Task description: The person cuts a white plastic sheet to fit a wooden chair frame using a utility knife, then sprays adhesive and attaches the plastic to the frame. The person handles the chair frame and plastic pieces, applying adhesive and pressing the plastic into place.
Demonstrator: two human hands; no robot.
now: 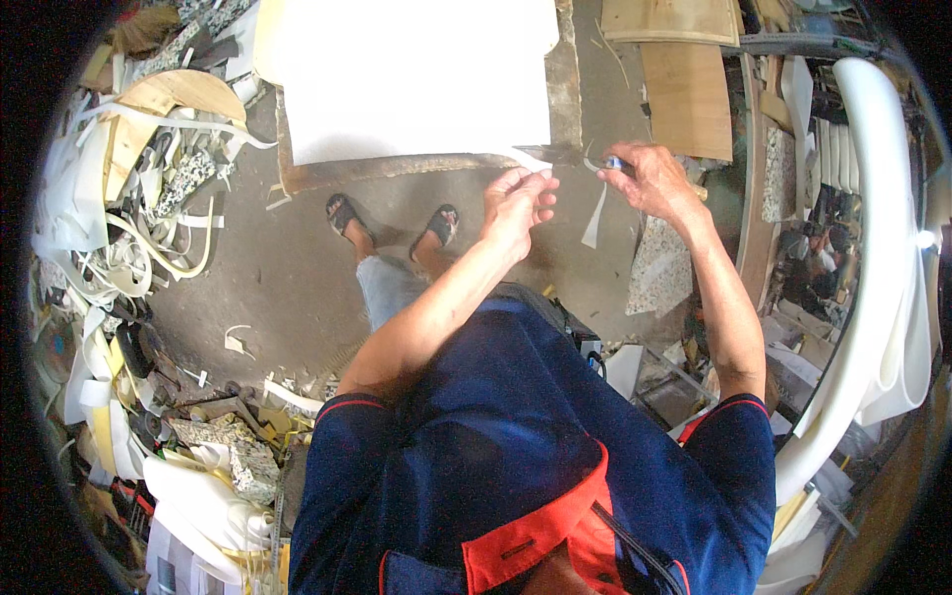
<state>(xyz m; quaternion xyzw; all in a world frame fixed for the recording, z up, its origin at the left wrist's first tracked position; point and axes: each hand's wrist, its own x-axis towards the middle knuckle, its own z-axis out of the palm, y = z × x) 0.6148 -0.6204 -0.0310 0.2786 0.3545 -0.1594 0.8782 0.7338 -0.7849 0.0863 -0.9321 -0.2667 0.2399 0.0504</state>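
Note:
A large bright white sheet point(416, 79) lies on a worn brown board point(347, 177) in front of me. My left hand point(518, 206) is closed just off the board's near edge, its fingertips pinching a narrow white strip point(529, 159) at the sheet's near right corner. To its right, my right hand point(656, 183) is wrapped round a small tool point(614, 163) with a blue part; the fingers hide most of it, so its kind is unclear. Beside that hand, a thin white offcut point(594, 220) hangs or lies below a curled sliver.
Heaped foam and sheet scraps point(149, 198) cover the left side, with more offcuts point(228, 456) at lower left. Wooden panels point(686, 99) stand at upper right. A long white foam roll point(873, 218) rises along the right. My sandalled feet point(347, 218) are on the grey floor point(258, 268).

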